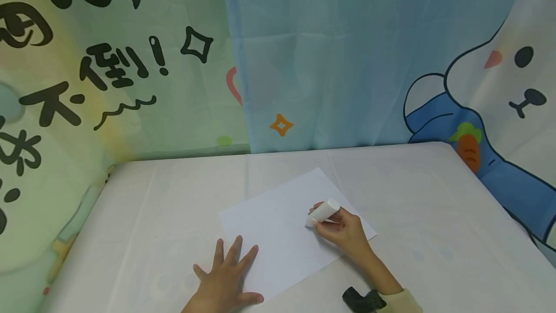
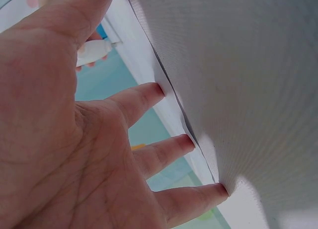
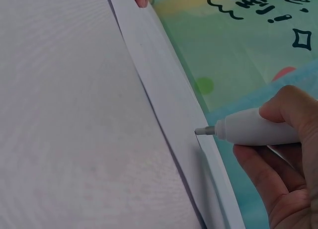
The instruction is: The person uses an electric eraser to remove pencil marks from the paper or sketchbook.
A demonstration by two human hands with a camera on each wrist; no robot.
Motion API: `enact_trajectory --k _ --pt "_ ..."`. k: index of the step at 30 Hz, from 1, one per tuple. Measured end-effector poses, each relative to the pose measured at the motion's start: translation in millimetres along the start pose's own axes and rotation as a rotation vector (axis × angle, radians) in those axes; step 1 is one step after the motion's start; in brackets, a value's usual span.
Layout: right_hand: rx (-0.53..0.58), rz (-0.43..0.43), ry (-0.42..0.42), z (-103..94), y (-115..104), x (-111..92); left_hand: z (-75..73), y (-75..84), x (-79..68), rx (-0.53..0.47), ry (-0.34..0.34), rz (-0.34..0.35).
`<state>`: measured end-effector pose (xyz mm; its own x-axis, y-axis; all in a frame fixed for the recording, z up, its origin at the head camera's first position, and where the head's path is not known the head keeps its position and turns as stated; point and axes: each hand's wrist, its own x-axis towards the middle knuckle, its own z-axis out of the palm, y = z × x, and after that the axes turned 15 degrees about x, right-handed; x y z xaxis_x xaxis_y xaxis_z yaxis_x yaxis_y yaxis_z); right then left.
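A sheet of white paper (image 1: 278,235) lies at a slant on the white-covered table. My right hand (image 1: 343,231) grips a plump white bottle (image 1: 323,212) over the right part of the sheet. In the right wrist view the bottle (image 3: 256,127) has a narrow grey tip, pointed down right at the paper (image 3: 154,75). My left hand (image 1: 223,279) rests with fingers spread at the sheet's lower left edge, thumb on its near side. From the left wrist view, the fingertips (image 2: 186,142) of that hand press along the paper's edge.
Printed cloth hangs behind the table (image 1: 152,206), with dark lettering (image 1: 108,66) at left and a cartoon animal (image 1: 491,91) at right. A black strap (image 1: 365,299) sits on my right wrist beside a pale yellow sleeve (image 1: 401,301).
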<state>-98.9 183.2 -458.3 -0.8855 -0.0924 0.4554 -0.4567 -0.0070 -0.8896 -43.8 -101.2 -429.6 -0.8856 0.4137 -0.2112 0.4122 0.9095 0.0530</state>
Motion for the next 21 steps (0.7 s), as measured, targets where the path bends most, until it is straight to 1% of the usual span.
enact_trajectory --k 8,16,21 --pt "0.021 -0.009 -0.013 1.5 -0.7 0.4 -1.4 0.3 -0.5 0.002 -0.002 0.0" --pt "0.015 -0.002 -0.003 1.0 -0.8 0.0 -0.2 0.1 -0.3 0.002 0.01 -0.001" --pt "0.006 -0.017 0.001 0.4 -1.2 0.3 0.9 -0.1 0.0 -0.001 0.016 0.0"
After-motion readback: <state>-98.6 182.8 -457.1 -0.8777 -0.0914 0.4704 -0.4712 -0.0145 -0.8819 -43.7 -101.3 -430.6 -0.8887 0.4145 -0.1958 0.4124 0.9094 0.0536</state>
